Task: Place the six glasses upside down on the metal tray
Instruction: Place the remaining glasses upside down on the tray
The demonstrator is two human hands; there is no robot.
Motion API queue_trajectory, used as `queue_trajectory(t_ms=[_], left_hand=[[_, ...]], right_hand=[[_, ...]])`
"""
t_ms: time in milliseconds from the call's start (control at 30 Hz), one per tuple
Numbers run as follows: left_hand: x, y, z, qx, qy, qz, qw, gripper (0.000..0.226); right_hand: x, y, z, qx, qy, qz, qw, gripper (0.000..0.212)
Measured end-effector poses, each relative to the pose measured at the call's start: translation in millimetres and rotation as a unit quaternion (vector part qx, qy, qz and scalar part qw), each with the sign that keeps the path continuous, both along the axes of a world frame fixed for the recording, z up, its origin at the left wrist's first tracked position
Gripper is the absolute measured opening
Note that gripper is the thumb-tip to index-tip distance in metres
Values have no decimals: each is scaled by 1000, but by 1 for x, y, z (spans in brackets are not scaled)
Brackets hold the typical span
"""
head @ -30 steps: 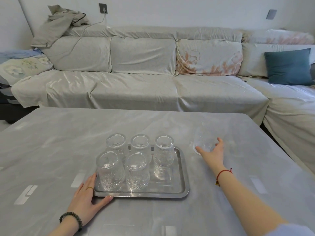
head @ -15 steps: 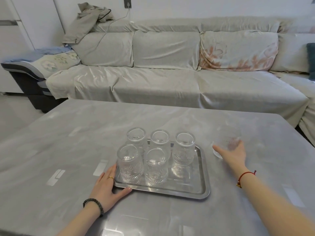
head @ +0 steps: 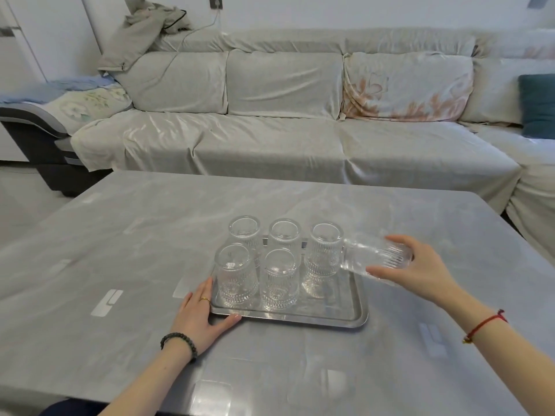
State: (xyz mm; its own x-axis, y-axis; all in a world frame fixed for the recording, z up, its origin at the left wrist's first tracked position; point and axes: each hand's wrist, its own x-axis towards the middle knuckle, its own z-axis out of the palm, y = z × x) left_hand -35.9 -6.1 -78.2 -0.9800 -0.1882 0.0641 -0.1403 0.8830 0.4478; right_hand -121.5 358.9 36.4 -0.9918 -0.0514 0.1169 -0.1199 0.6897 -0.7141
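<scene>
A glossy grey marble-patterned table (head: 144,241) carries a rectangular shiny metal tray (head: 354,321), with a flat bare left hand (head: 199,318) beside it.

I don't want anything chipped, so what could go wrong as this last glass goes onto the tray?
The sixth glass, tilted in the right hand, sits close beside the back-right glass and could knock it. The only free spot on the metal tray is its front-right corner, near the rim, where a misplaced glass might tip off.
</scene>
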Motion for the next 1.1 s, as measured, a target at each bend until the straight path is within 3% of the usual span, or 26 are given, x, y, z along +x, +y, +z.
queue_trajectory(t_ms=[200,600,767,900,1100], left_hand=[[-2,-2,-4,0,0,-7,1000,105],[-3,-5,-9,-4,3,-9,1000,105],[-3,-4,-8,17,14,-10,1000,106],[-2,-5,-6,45,26,-11,999,107],[-1,-6,-6,61,30,-5,998,108]], right_hand=[[12,-31,-4,48,18,52,997,75],[18,-85,-29,54,30,91,994,77],[32,-87,-42,-24,58,48,997,86],[53,-90,-65,-127,20,-3,992,95],[58,-98,-81,-143,-10,-43,989,90]])
